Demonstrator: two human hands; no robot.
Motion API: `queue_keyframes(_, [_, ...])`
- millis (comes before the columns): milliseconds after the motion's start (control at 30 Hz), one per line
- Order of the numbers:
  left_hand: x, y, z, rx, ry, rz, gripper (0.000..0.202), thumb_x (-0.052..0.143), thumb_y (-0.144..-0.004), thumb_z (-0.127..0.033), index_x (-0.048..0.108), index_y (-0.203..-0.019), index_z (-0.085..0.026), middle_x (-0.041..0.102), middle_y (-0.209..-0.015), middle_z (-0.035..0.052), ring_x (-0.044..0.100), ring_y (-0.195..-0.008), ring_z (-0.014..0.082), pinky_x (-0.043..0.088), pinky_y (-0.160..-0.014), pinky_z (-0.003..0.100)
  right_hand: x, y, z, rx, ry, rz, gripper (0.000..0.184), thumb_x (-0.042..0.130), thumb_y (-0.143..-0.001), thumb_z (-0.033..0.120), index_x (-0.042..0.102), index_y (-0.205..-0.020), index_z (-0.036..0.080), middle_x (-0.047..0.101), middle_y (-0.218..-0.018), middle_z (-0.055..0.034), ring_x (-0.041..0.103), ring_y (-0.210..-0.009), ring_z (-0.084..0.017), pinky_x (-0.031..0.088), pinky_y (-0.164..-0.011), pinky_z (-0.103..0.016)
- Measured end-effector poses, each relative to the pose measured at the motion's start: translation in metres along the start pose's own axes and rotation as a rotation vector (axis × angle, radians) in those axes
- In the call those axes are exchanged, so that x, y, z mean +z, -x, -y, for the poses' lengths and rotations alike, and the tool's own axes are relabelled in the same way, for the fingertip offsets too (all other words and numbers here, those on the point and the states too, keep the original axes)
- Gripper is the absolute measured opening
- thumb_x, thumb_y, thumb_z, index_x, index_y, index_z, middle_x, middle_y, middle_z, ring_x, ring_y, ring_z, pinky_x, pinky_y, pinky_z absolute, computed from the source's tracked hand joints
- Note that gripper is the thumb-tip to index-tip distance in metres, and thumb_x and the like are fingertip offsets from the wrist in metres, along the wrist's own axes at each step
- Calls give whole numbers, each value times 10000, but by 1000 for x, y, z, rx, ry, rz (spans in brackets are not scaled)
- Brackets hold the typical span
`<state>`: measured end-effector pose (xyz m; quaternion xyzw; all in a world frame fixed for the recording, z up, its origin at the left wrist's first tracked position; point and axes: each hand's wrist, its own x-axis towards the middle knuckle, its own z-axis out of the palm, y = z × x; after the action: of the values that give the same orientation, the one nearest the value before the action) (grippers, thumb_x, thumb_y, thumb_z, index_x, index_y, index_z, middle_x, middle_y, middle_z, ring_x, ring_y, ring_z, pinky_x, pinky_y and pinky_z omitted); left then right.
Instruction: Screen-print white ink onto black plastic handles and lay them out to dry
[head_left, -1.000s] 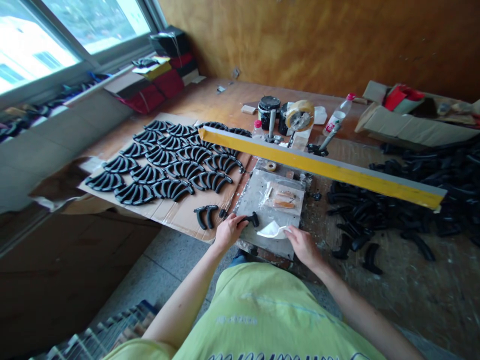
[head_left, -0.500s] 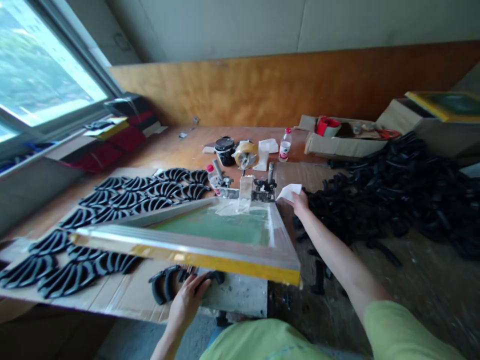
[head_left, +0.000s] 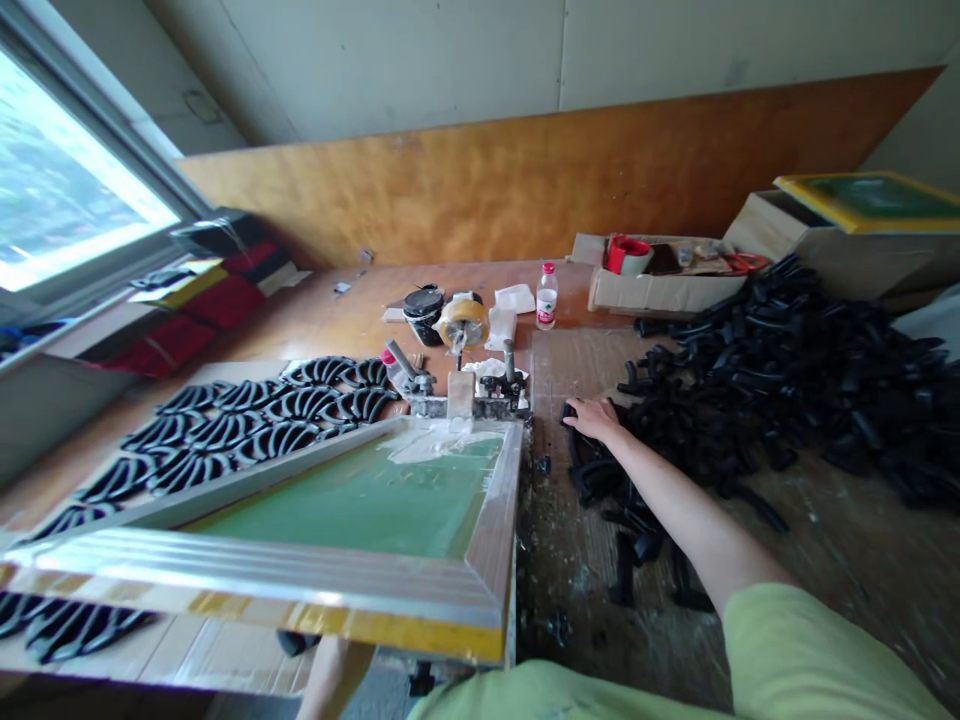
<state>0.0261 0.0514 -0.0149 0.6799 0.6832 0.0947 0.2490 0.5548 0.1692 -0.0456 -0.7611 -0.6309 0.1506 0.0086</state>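
A screen-printing frame (head_left: 480, 590) with a green mesh lies low over the near table, hinged at a clamp (head_left: 495, 400) at its far end. Under its near edge my left hand (head_left: 339, 668) shows only at the wrist; the fingers are hidden. One black curved piece (head_left: 294, 641) peeks out beside that wrist. At the left edge of the heap my right hand (head_left: 592, 418) has its fingers closed around a black curved piece (head_left: 568, 411). A heap of similar black pieces (head_left: 720, 400) spreads to the right.
Rows of black curved pieces (head_left: 240, 430) lie on cardboard at left. Behind the clamp stand a black tub (head_left: 424, 318), a tape roll (head_left: 463, 322), white paper (head_left: 501, 325) and a bottle (head_left: 547, 300). A cardboard box (head_left: 660, 292) sits at the back right.
The screen frame has come down and now covers my left hand. My right hand has let go of the white sheet and moved onto a black piece. The view has shifted.
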Motion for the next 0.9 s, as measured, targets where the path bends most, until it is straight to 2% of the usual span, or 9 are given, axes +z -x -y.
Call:
queue_keyframes(100, [-1,-1,-30,31,1,98,288,499,-773,-457,689,-685,-260,613,-583,32,602,-598,210,498,-622,305,8,31,20,-108,-5,53,375,556,-884,390,576,-1245,291,677,-1167,-94,595,-1132,-265,338,-993,-438])
queue_keyframes(233, [10,9,-88,160,196,257,466,431,-869,-529,707,-1066,-210,686,-885,46,592,-569,131,492,-603,256,4,67,25,-141,-102,37,574,630,-824,421,495,-1358,259,676,-1172,-124,618,-1106,-300,408,-958,-437])
queue_keyframes(300, [20,14,-118,245,265,316,484,430,-886,-526,688,-1138,-202,680,-944,58,594,-573,116,492,-590,242,-4,81,20,-94,-236,-74,640,618,-830,375,420,-1420,224,673,-1176,-133,627,-1098,-292,446,-940,-416])
queue_keyframes(400, [35,16,-153,405,229,341,428,466,-896,-469,693,-1149,-208,691,-945,67,639,-686,144,514,-685,257,-17,103,22,-66,-438,-322,647,564,-847,268,346,-1453,200,670,-1185,-122,626,-1111,-268,479,-926,-397])
queue_keyframes(500, [40,16,-169,564,245,299,414,502,-895,-422,641,-1234,-230,686,-1079,73,659,-888,178,502,-847,290,-19,130,51,-82,-528,-480,568,623,-819,317,462,-1345,173,696,-1106,-136,659,-1032,-289,518,-855,-405])
queue_keyframes(567, [36,18,-166,642,291,294,405,502,-899,-422,642,-1228,-231,669,-1141,77,644,-978,186,482,-897,287,-10,147,85,-119,-543,-508,437,662,-801,372,577,-1183,177,710,-1035,-132,674,-964,-293,529,-820,-405])
queue_keyframes(633, [27,20,-154,640,332,323,383,475,-911,-425,680,-1159,-218,680,-1098,79,653,-917,174,495,-842,268,4,157,128,-206,-532,-507,292,656,-818,359,633,-1058,194,710,-1005,-108,669,-950,-275,520,-842,-406])
queue_keyframes(767, [6,14,-110,477,421,337,389,462,-907,-449,725,-1045,-198,706,-967,73,650,-786,163,499,-714,251,36,153,204,-466,-404,-469,203,574,-877,173,665,-1057,199,684,-1063,-74,631,-981,-217,490,-897,-367])
queue_keyframes(900, [-21,-9,-67,288,596,244,424,515,-866,-514,721,-1015,-173,719,-907,75,650,-816,190,495,-697,262,50,135,241,-534,-270,-470,224,532,-895,134,699,-1041,166,685,-1017,-85,582,-973,-223,480,-881,-358])
